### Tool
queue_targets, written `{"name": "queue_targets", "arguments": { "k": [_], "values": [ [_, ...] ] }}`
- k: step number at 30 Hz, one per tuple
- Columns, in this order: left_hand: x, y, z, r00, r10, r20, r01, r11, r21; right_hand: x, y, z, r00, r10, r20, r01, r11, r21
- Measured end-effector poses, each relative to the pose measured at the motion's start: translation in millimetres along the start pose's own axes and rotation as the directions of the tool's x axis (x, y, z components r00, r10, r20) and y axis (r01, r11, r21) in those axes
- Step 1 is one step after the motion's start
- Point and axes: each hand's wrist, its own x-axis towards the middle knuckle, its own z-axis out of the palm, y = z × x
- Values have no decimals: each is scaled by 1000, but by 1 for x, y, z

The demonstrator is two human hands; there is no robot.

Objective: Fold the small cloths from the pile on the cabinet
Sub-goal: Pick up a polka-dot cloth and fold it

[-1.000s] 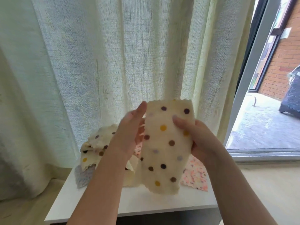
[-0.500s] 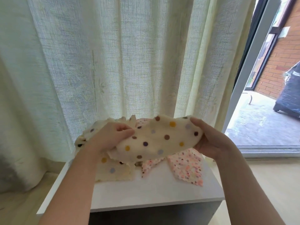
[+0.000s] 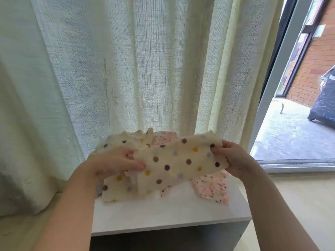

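A cream cloth with coloured polka dots (image 3: 179, 160) is stretched sideways above the white cabinet (image 3: 163, 214). My left hand (image 3: 116, 162) grips its left end and my right hand (image 3: 233, 158) pinches its right end. Under it lies the pile: another cream dotted cloth (image 3: 119, 189) at the left, more of the same fabric bunched at the back (image 3: 126, 140), and a pink speckled cloth (image 3: 212, 189) at the right. Part of the pile is hidden behind the held cloth.
A pale sheer curtain (image 3: 126, 69) hangs right behind the cabinet. To the right a glass door frame (image 3: 277, 84) opens on a paved yard with a brick wall. Beige floor surrounds the cabinet.
The held cloth went from hanging upright in front of me to lying sideways, low over the pile. Both hands dropped with it and moved apart.
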Motion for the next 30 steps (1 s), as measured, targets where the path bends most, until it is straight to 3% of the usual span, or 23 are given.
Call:
{"name": "queue_targets", "arguments": {
  "k": [3,5,7,10,14,16,18,20,21,23,25,26,28,30],
  "values": [
    [12,3,-1,974,-40,-224,-74,875,-479,-1,-6,0,1000,-28,-5,28,992,126],
    [25,7,7,893,-180,-413,-118,792,-599,-2,-8,3,999,-12,45,6,992,127],
    [35,12,21,796,-198,-572,-143,857,-496,-3,-7,11,998,27,65,-30,998,59],
    [35,19,39,646,-36,-763,-104,985,-134,-1,-5,26,996,-1,-85,-6,996,-91],
    [29,16,46,442,225,-868,-57,973,223,2,1,35,886,-337,-319,233,918,-321],
    [27,13,46,357,287,-889,-53,956,287,3,3,35,811,-465,-356,320,861,-396],
    [26,14,46,322,314,-893,-95,949,299,3,4,36,760,-538,-365,372,821,-434],
    [27,16,39,374,257,-891,-167,964,208,0,0,38,750,-562,-349,404,807,-430],
    [27,17,33,446,191,-874,-218,971,100,-3,-4,38,771,-543,-331,413,823,-389],
    [20,16,15,680,34,-733,-338,901,-271,-11,-14,38,843,-469,-265,409,877,-250],
    [9,11,0,923,60,-380,-299,732,-612,-19,-24,35,895,-412,-170,391,909,-144],
    [5,9,-4,973,119,-197,-221,729,-648,-23,-28,35,914,-389,-117,378,920,-108],
    [1,10,0,984,153,86,-84,840,-536,-32,-37,37,940,-342,1,341,937,-79],
    [2,18,19,971,107,214,-33,947,-321,-39,-43,44,950,-287,123,298,951,-79]
  ]
}}
